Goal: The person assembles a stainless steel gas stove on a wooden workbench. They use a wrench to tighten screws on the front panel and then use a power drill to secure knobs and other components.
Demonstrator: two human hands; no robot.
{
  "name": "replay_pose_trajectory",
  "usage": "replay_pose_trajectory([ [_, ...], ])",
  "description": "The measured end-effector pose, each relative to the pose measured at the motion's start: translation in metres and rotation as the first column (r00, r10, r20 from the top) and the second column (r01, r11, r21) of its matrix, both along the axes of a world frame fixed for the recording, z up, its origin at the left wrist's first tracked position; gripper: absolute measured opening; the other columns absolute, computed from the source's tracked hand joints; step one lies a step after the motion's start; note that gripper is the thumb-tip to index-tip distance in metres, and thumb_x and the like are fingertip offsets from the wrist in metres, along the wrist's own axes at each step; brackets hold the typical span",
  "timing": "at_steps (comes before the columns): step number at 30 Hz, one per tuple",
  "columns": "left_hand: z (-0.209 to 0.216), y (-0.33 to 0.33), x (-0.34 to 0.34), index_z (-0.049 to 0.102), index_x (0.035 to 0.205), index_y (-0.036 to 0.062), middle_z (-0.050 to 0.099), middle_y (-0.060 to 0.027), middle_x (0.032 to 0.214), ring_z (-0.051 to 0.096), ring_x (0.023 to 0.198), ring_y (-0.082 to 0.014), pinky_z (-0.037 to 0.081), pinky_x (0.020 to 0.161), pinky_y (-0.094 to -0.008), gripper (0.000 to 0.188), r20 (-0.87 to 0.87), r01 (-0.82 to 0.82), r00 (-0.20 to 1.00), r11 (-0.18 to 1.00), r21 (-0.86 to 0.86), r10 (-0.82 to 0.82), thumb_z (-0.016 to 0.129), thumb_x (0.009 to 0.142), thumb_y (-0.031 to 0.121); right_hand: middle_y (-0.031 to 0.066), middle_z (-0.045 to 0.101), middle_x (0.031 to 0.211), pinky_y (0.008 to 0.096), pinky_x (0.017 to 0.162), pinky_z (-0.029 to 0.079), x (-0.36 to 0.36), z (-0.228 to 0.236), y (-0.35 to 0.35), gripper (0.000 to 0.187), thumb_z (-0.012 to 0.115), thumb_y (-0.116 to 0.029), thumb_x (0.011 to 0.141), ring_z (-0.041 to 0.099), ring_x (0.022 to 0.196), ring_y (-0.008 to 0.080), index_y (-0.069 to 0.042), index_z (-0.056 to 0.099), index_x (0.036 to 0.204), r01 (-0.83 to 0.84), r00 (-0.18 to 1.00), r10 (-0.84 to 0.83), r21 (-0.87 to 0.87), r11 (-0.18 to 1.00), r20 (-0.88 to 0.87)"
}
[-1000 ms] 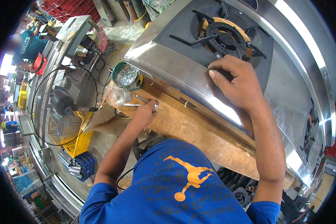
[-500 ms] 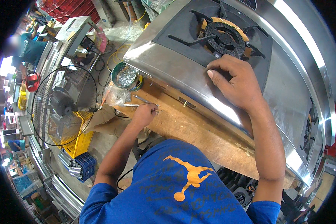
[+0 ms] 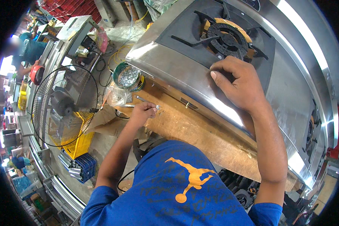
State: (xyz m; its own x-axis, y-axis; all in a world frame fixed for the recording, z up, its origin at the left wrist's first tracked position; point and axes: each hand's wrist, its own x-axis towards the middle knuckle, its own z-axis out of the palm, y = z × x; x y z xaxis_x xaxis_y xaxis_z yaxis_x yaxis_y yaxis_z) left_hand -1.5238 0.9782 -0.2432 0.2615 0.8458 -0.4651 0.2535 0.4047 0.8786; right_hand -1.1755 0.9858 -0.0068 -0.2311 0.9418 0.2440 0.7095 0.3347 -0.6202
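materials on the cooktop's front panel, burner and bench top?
Front panel: likely stainless steel, satin; silvery with bright glare streaks.
Burner: dark metal, matte, possibly cast iron; black, little shine.
Bench top: looks like wood, maybe plywood, worn; tan and mottled with dark marks.

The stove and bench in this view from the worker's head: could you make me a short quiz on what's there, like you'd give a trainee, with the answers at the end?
1. Which of the person's hands is nearer the round black burner?
2. What does the bench top by the left hand look like it is made of? A) glass B) wood C) brick
3. True or false: in the picture, the fan is to the left of the stove.

Key:
1. The right hand.
2. B
3. True
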Motion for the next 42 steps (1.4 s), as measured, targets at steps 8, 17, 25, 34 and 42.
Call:
replay_pose_trajectory([
  [8, 0.006, -0.004, -0.011, 0.065, 0.111, 0.0054, 0.067, -0.0023, 0.093, 0.065, 0.081, -0.0137, 0.058, 0.078, -0.0325, 0.018, 0.539, -0.121, 0.763, 0.898, -0.423, 0.356, 0.068, 0.093, 0.007, 0.0163, 0.067, 0.091, 0.0425, 0.08, 0.05, -0.004, 0.003, -0.004, 0.019, 0.064, -0.019, 0.088, 0.064, 0.087, 0.0363, -0.002, 0.069, 0.094, 0.016, 1.0, -0.016, -0.026, 1.0, -0.009],
  [17, -0.001, -0.005, -0.001, 0.068, 0.105, -0.0009, 0.072, -0.0056, 0.092, 0.068, 0.078, -0.016, 0.056, 0.074, -0.0307, 0.019, -0.061, -0.017, 0.998, 1.0, 0.022, 0.018, 0.071, 0.088, 0.007, 0.0161, 0.067, 0.092, 0.0419, 0.082, 0.05, -0.005, 0.004, -0.004, 0.018, 0.064, -0.018, 0.089, 0.064, 0.09, 0.0355, -0.001, 0.069, 0.095, 0.013, 1.0, -0.014, -0.037, 0.999, -0.006],
  [25, -0.013, -0.005, 0.008, 0.072, 0.103, -0.0008, 0.073, -0.0093, 0.088, 0.069, 0.081, -0.0155, 0.055, 0.075, -0.0302, 0.021, -0.403, 0.146, 0.913, 0.972, 0.186, -0.06, 0.071, 0.088, 0.013, 0.016, 0.067, 0.093, 0.0421, 0.082, 0.05, -0.004, 0.003, -0.004, 0.019, 0.063, -0.019, 0.089, 0.065, 0.09, 0.0353, -0.002, 0.069, 0.096, 0.02, 1.0, -0.02, -0.038, 0.999, 0.003],
  [34, -0.007, -0.003, -0.019, 0.061, 0.123, -0.0024, 0.07, -0.0089, 0.106, 0.068, 0.095, -0.0182, 0.056, 0.084, -0.034, 0.031, 0.173, -0.149, 0.965, 0.955, -0.258, 0.197, 0.065, 0.094, 0.008, 0.0158, 0.067, 0.093, 0.0423, 0.083, 0.051, -0.006, 0.006, -0.005, 0.02, 0.063, -0.02, 0.09, 0.065, 0.09, 0.0351, -0.002, 0.069, 0.097, 0.029, 0.999, -0.028, -0.053, 0.998, 0.021],
  [42, -0.001, -0.007, -0.02, 0.062, 0.12, -0.0021, 0.071, -0.0096, 0.109, 0.069, 0.099, -0.0194, 0.056, 0.085, -0.0349, 0.029, 0.13, -0.09, 0.984, 0.969, -0.23, 0.122, 0.065, 0.094, 0.008, 0.0119, 0.067, 0.091, 0.035, 0.079, 0.049, -0.005, 0.005, -0.006, 0.017, 0.067, -0.013, 0.087, 0.065, 0.086, 0.0259, -0.001, 0.071, 0.099, 0.039, 0.999, -0.037, -0.045, 0.998, 0.033],
])
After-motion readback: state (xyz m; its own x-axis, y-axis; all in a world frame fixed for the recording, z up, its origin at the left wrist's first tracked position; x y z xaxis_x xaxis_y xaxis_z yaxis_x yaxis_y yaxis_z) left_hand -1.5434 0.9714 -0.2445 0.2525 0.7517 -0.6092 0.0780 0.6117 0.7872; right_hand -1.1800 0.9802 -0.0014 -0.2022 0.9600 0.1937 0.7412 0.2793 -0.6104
